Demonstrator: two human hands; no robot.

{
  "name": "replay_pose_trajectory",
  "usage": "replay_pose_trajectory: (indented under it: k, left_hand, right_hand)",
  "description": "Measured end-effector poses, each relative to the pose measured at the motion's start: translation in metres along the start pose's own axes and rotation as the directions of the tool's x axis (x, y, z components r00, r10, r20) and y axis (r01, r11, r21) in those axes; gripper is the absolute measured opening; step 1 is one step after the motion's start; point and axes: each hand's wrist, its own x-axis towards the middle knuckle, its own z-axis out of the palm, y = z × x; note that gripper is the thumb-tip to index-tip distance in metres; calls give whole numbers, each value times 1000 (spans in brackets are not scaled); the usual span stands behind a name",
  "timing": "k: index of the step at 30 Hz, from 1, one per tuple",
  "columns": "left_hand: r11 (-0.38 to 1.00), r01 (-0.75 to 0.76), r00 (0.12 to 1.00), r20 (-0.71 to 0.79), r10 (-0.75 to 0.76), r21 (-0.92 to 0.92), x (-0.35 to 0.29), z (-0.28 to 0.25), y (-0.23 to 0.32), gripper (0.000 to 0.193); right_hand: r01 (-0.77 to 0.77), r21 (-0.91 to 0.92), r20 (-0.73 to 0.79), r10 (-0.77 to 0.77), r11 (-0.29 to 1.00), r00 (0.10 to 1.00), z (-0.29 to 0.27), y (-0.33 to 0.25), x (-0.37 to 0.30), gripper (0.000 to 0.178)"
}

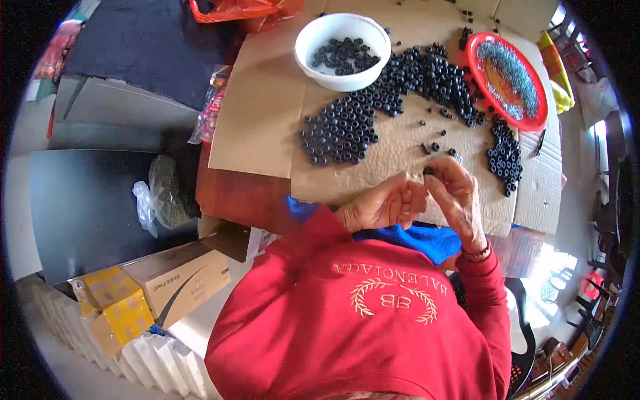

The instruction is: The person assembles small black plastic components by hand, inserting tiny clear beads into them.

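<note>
Close together at the near edge of the cardboard are both my hands. With thumb and fingertips my right hand (461,197) pinches a small black part (428,171), largely covered by the fingers. Beside it, my left hand (393,202) is turned palm up with its fingers curled in; whatever they may hold is hidden. Many black ring-shaped parts (340,130) lie beyond my hands, and a smaller group (505,157) lies to the right. A white bowl (333,81) holds more black parts. Small silvery metal pieces (510,70) fill part of a red oval tray (475,57).
Flattened cardboard (253,127) covers the reddish-brown table (240,197). An orange-red plastic bag (250,10) lies at the far edge. Down on the left stand a brown carton (190,283), a yellow-taped box (123,307) and a filled clear bag (167,193). A yellow cloth (557,67) hangs at the right.
</note>
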Motion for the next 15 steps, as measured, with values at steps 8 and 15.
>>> replay_pose_trajectory:
  k: [8, 15]
  left_hand:
    - [989, -20, 992, 129, 1, 145, 3, -3, -5, 40]
    - [991, 28, 1000, -11, -27, 133, -3, 0, 3, 30]
  right_hand:
    - [298, -336, 82, -288, 893, 954, 19, -73, 131, 37]
    - [257, -393, -26, -290, 883, 957, -32, -48, 101, 24]
